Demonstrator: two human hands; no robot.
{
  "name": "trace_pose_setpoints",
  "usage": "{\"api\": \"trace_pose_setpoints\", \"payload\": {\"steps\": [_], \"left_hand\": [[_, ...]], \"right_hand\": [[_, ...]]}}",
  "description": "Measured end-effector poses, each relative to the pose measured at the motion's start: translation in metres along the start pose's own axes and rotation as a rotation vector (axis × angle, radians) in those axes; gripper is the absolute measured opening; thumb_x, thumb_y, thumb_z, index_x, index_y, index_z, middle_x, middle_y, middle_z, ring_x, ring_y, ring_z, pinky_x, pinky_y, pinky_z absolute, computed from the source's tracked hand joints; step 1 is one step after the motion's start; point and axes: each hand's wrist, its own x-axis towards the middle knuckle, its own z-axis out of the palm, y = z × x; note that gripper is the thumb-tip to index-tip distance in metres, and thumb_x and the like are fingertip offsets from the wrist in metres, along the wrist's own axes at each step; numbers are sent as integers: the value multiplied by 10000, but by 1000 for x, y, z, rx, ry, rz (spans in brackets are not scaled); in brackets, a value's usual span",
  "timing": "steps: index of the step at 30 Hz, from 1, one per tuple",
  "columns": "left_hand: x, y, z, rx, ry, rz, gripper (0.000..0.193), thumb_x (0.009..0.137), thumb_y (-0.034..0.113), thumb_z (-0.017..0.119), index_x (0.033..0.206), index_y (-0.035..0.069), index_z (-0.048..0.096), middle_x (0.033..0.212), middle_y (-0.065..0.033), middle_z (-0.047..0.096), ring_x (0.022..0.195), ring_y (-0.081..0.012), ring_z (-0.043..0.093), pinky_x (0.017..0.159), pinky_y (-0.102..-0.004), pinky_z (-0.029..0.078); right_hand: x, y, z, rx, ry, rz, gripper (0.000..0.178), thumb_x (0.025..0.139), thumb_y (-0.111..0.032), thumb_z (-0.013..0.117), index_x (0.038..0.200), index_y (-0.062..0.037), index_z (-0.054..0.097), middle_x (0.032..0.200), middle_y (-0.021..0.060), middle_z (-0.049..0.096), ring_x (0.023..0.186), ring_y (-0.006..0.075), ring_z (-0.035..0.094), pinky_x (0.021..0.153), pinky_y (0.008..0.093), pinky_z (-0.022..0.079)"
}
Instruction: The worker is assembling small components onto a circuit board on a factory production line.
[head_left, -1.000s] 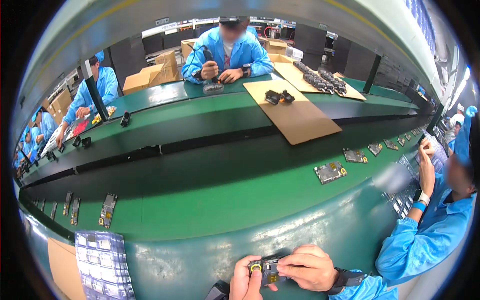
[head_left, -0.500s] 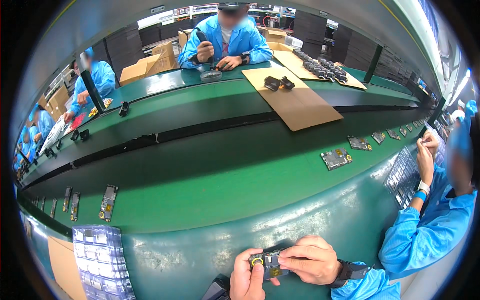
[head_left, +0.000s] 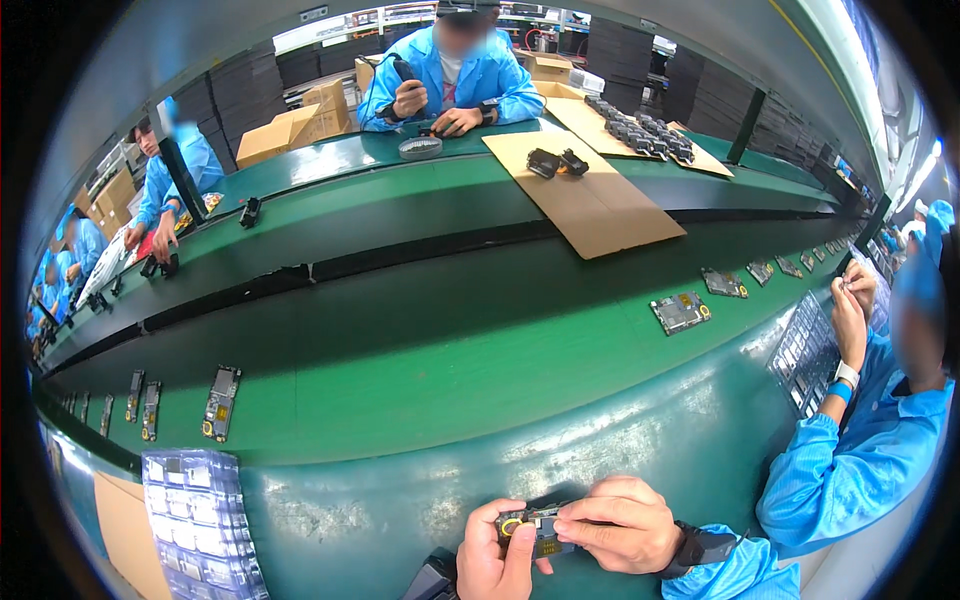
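Low in the view, my left hand [head_left: 497, 555] grips the left end of a small dark circuit board [head_left: 546, 546], its thumb beside a yellow ring on the board. Over the board's right end, my right hand [head_left: 628, 527] has its fingers closed together, fingertips on the upper face near a pale metallic patch. Whether a tiny part sits under those fingertips I cannot tell. The board is held just above the green worktop [head_left: 360, 530]. A black object [head_left: 432, 580], partly cut off by the lower edge, lies beside my left hand.
Beyond the worktop runs a green conveyor belt [head_left: 430, 400] carrying several boards, such as one board [head_left: 681, 313] at right and another board [head_left: 221, 404] at left. A clear plastic tray [head_left: 195, 520] stands left. Co-workers sit across and at right; a cardboard sheet [head_left: 610, 215] overhangs the belt.
Boards on the belt have shifted slightly to the right. A co-worker at far left has reached a hand to the black parts. My hands stay almost in place on the circuit board.
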Motion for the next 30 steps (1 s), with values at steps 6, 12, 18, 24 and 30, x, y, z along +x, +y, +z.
{"api": "trace_pose_setpoints", "payload": {"steps": [6,12,18,24,30], "left_hand": [[2,8,4,49,55,-20,201,1019,47,499,1205,3,435,862,-66,604,530,-77,516,475,-217,449],[1,3,2,91,53,21,198,1016,40,503,1200,4,438,853,-64,597,521,-67,498,467,-213,430],[0,2,4,58,73,8,211,1009,18,500,1208,6,431,853,-63,593,522,-74,504,473,-209,438],[-3,0,6,13,80,26,223,1006,4,494,1217,8,423,860,-63,582,559,-75,522,495,-208,453],[-8,-13,-1,231,35,250,230,1006,21,510,1217,-11,426,857,-65,576,583,-89,532,537,-212,461]], "right_hand": [[0,-5,1,22,20,16,324,654,-53,850,961,-127,776,1022,-10,716,862,184,614,783,325,538],[0,-7,4,34,43,10,317,657,-59,857,957,-118,775,1013,-10,718,857,187,612,778,319,539],[-1,-4,4,35,65,30,306,662,-67,860,951,-131,783,1006,-19,718,887,179,605,815,327,537],[-1,-4,3,13,66,21,281,702,-96,854,972,-145,794,1000,-34,719,921,173,599,875,341,534],[5,-4,-2,108,141,209,277,751,-100,842,1014,-68,761,941,38,720,877,196,635,776,329,525]]}}
